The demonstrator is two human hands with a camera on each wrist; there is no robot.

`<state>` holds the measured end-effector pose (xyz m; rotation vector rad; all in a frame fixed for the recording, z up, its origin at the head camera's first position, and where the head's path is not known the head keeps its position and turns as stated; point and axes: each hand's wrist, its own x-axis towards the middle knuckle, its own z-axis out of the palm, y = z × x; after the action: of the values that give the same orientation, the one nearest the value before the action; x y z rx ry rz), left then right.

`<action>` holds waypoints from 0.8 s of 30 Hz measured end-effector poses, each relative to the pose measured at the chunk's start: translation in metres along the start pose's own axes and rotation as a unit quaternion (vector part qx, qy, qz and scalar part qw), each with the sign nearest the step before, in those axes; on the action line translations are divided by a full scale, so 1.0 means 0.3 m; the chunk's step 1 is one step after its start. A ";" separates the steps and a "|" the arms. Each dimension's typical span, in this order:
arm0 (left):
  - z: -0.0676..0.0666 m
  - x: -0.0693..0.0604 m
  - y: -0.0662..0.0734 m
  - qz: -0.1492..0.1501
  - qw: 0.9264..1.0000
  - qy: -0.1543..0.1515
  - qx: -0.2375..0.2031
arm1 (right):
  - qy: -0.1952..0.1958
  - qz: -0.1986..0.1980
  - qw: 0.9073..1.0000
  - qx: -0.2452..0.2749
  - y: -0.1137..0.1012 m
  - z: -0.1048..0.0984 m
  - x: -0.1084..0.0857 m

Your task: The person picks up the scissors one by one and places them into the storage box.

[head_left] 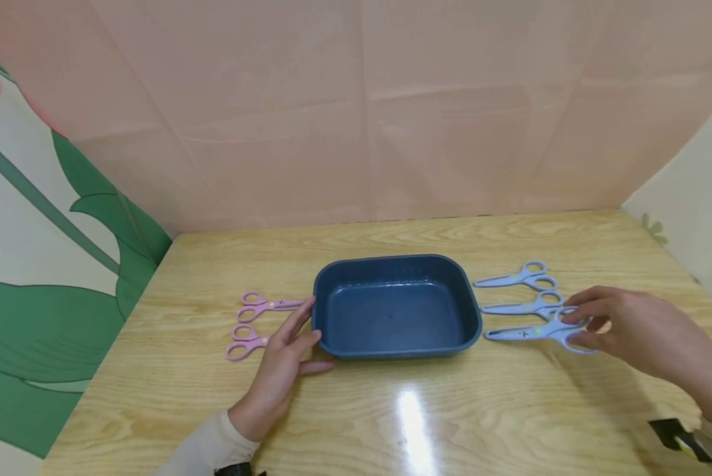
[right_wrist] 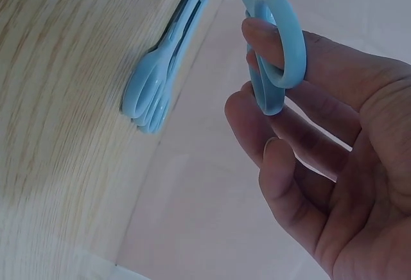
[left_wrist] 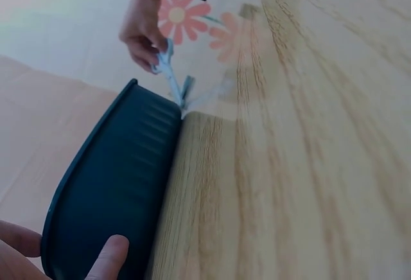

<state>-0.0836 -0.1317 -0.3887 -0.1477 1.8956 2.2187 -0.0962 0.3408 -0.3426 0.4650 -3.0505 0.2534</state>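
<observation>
A dark blue rectangular tub (head_left: 391, 354) stands on the table. My left hand (head_left: 281, 363) rests against its near left corner, fingers fairly straight, with the thumb (left_wrist: 109, 257) touching the outer wall. My right hand (head_left: 635, 330) holds light blue scissors (right_wrist: 292, 42) by the handle loops, pinched between thumb and fingers. These scissors are lifted at the handles in the right wrist view, blades toward the tub. Beyond them, two more blue scissors, the middle pair (head_left: 513, 309) and the far pair (head_left: 510, 279), lie beside the tub's right side.
Two pink scissors, the far pair (head_left: 260, 306) and the near pair (head_left: 245, 342), lie left of the tub; my left hand partly hides the near pair's blades. A pink cloth (head_left: 361, 132) hangs behind the wooden table (head_left: 480, 423). Leaf-patterned covering (head_left: 34, 330) is at left.
</observation>
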 end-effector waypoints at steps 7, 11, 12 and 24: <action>0.001 -0.001 0.005 0.013 1.000 0.000 0.001 | -0.012 0.010 1.000 -0.006 0.000 -0.008 -0.003; 0.001 0.002 0.004 0.011 1.000 -0.001 -0.002 | -0.019 0.017 1.000 -0.008 0.000 -0.014 -0.002; 0.001 0.004 0.003 0.010 1.000 -0.001 -0.004 | -0.022 0.019 1.000 -0.008 -0.001 -0.014 -0.002; 0.000 0.006 -0.004 0.018 1.000 -0.008 -0.005 | -0.019 0.019 1.000 -0.014 -0.001 -0.010 -0.008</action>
<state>-0.0852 -0.1312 -0.3901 -0.0973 1.8949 2.2451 -0.0936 0.3417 -0.3398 0.4161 -3.0972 0.2065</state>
